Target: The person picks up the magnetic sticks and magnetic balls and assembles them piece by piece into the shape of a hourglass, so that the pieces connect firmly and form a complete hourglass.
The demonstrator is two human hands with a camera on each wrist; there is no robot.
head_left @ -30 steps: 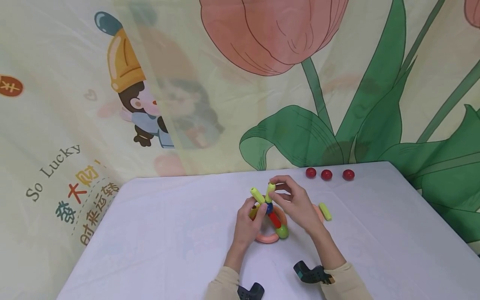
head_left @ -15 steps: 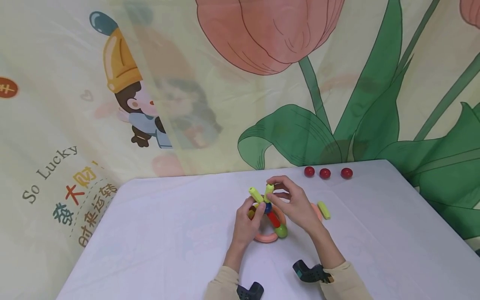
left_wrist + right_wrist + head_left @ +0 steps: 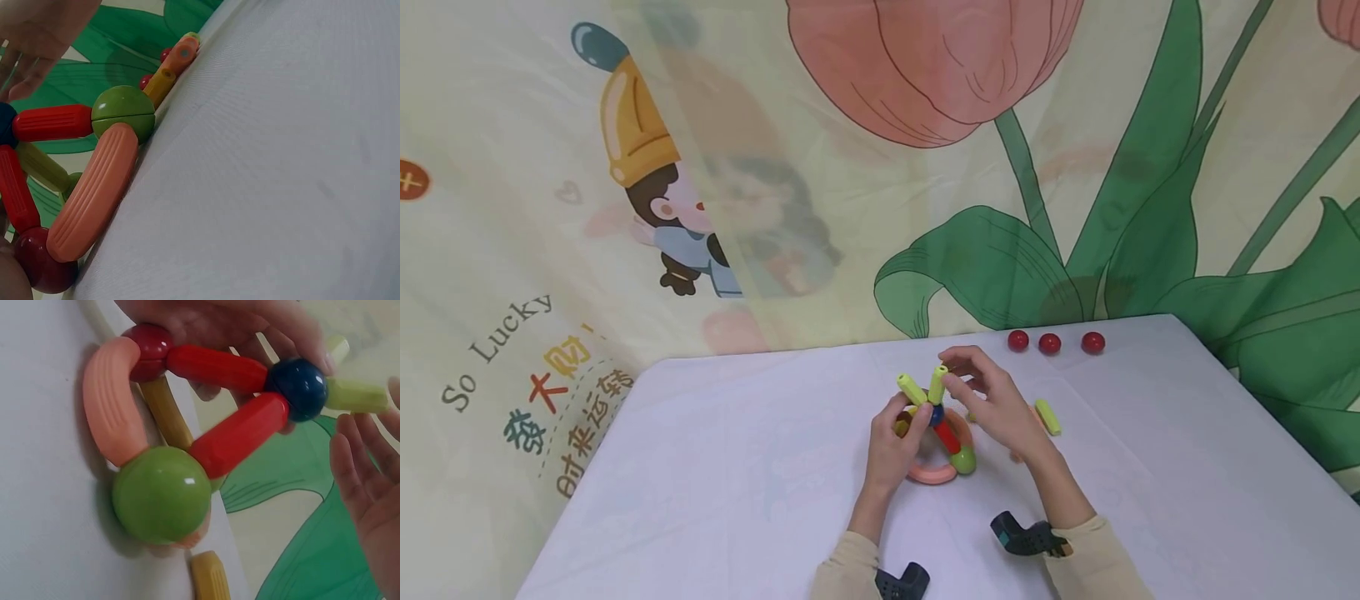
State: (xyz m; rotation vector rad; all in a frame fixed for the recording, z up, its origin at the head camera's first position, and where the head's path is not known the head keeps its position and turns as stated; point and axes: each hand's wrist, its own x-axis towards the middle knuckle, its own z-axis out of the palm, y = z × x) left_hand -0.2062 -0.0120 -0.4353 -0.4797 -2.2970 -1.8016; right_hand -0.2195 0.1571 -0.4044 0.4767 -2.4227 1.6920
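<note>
**While braced from the left: a rod-and-ball model mid-assembly**

Where the fingertips meet the model, two distinct roles. Left hand (image 3: 891,446): fingers curled about the model's near-left side, thumb and fingertips pressed against the dark blue ball (image 3: 297,387) and the dark red ball (image 3: 149,342), apparently to keep the raised apex from tipping. Right hand (image 3: 992,408): fingers loosely spread and nearly straight, tips just beside the upright yellow-green rod (image 3: 937,383); contact not certain, nothing enclosed; palm turned toward the apex in the right wrist view, clear of the blue ball.

Model itself: standing at the middle of the white table (image 3: 737,483), between both hands. Two red rods (image 3: 240,434) slanting up from the floor ring to the blue ball, so forming the apex; two yellow-green rods fanned upward from that ball. Base: green ball (image 3: 161,494) joined to a curved salmon piece (image 3: 109,403), both resting on the cloth.

Farther out: loose yellow-green rod (image 3: 1048,417) lying right of the right hand, within easy reach; three small red balls (image 3: 1049,342) in a row near the far edge, well apart. Behind, a printed tulip backdrop (image 3: 940,75).
</note>
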